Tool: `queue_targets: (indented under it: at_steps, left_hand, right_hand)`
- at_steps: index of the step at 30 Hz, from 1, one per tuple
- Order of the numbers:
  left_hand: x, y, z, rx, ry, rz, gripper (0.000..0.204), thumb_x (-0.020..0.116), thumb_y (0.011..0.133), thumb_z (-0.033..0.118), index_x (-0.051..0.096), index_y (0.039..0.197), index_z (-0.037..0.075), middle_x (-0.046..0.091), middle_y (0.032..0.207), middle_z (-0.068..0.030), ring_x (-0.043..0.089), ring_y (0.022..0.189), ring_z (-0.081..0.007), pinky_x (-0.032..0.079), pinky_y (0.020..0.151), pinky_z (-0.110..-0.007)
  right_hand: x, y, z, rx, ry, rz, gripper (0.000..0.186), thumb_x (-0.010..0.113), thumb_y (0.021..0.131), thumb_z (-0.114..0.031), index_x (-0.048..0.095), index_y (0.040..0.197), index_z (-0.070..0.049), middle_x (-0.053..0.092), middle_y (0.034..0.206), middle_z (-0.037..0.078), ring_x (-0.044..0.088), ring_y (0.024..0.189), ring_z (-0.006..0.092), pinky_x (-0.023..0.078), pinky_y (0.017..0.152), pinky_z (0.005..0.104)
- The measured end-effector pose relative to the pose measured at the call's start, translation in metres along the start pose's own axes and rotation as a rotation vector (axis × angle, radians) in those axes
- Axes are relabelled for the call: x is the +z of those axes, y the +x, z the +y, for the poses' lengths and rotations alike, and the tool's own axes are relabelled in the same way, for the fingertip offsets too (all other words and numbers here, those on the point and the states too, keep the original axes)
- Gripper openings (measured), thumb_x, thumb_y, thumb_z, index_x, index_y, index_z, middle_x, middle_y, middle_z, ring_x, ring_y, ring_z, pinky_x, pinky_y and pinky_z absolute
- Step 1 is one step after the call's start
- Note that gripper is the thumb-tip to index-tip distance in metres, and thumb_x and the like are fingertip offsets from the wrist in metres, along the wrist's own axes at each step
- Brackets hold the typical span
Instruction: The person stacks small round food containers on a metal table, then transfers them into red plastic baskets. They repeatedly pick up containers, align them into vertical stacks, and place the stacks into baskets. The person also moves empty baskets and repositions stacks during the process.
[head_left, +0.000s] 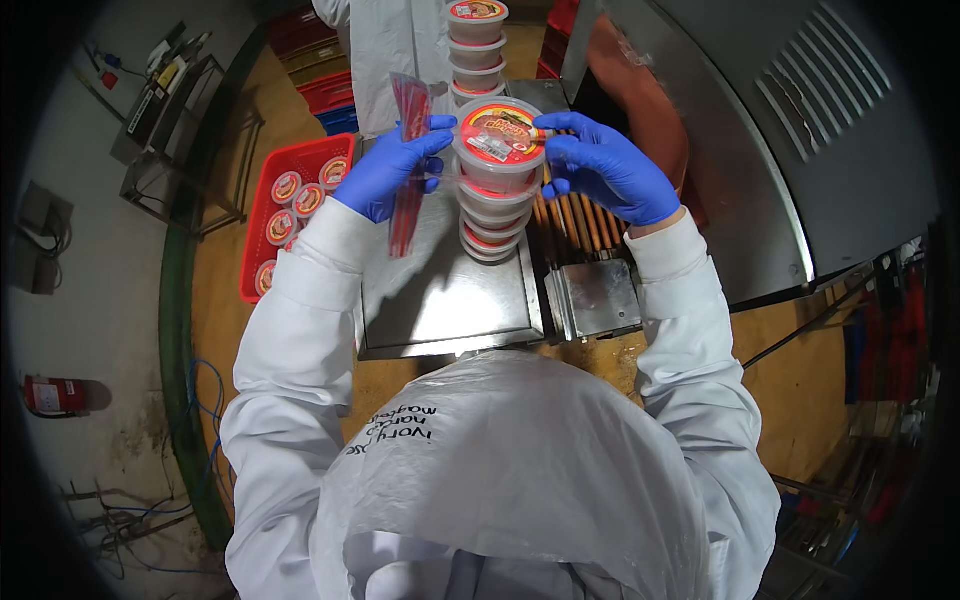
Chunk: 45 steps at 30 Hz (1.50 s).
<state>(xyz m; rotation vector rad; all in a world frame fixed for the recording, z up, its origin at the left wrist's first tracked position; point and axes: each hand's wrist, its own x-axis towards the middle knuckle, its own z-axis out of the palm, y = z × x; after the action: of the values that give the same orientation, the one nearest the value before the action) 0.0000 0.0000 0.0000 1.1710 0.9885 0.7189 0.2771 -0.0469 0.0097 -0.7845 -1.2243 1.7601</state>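
Both my hands wear blue gloves. My left hand (392,168) is closed around a bundle of flat clear-and-red plastic sleeves (407,215) that stands nearly upright, its fingertips close to the left rim of a lidded round tub (498,135). That tub tops a stack of several clear tubs (492,215) with red-printed lids. A thin clear film shows faintly between my left fingers and the tub. At the tub's right edge my right hand (615,168) has its fingers curled in a pinch; what lies between them is too small to make out.
The stack stands on a metal tray table (440,300) beside a roller conveyor (575,225) and a large metal machine (740,130). Another tub stack (476,50) rises behind. Left is a red crate (262,200) with several tubs. A white-coated person (395,40) stands opposite.
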Motion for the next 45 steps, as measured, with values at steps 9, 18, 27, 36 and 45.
queue_targets:
  at_steps: [9,18,27,36,45]
  left_hand:
    - [0.016,0.087,0.031,0.099,0.543,0.037,0.034,0.059,0.088,0.028,0.061,0.114,0.006,0.059,0.087,-0.0021,0.052,0.075,-0.0104,0.043,0.067,-0.025]
    - [-0.07,0.078,-0.002,-0.191,-0.676,-0.518,0.05,0.039,0.087,0.01,0.036,0.134,-0.005,0.057,0.092,-0.0125,0.058,0.071,-0.0182,0.051,0.065,-0.03]
    - [-0.002,0.062,-0.008,0.112,-0.257,-0.052,0.033,0.063,0.088,0.008,0.056,0.118,-0.003,0.065,0.106,-0.0113,0.064,0.094,-0.0162,0.051,0.082,-0.026]
    - [0.023,-0.013,-0.02,-0.026,-0.109,-0.087,0.036,0.059,0.091,0.023,0.055,0.126,0.016,0.052,0.087,0.0032,0.049,0.071,-0.0067,0.052,0.07,-0.026]
    - [-0.009,0.107,-0.044,0.118,0.471,0.022,0.039,0.058,0.09,0.037,0.059,0.121,0.012,0.059,0.09,0.0003,0.049,0.068,-0.0078,0.043,0.06,-0.024]
  right_hand:
    - [-0.055,0.081,-0.021,-0.044,-0.937,0.212,0.028,0.068,0.084,-0.02,0.062,0.102,0.001,0.065,0.095,0.01,0.061,0.086,0.0171,0.051,0.079,0.0304]
    - [-0.027,0.041,-0.016,-0.413,-1.172,0.194,0.027,0.07,0.079,-0.014,0.051,0.094,-0.002,0.057,0.087,0.01,0.053,0.082,0.0186,0.044,0.077,0.0333]
    - [-0.095,0.064,0.047,-0.172,-1.704,0.718,0.102,0.08,0.064,-0.054,0.032,0.133,0.002,0.048,0.126,0.024,0.052,0.116,0.0348,0.043,0.093,0.0436]
    - [-0.014,0.008,0.039,0.121,0.498,-0.105,0.02,0.055,0.093,-0.015,0.056,0.106,0.001,0.057,0.08,0.006,0.057,0.071,0.0163,0.052,0.078,0.0336]
    - [-0.058,0.081,0.045,0.045,-0.86,0.215,0.023,0.064,0.084,-0.015,0.059,0.102,-0.002,0.06,0.083,0.009,0.062,0.072,0.0162,0.053,0.07,0.0301]
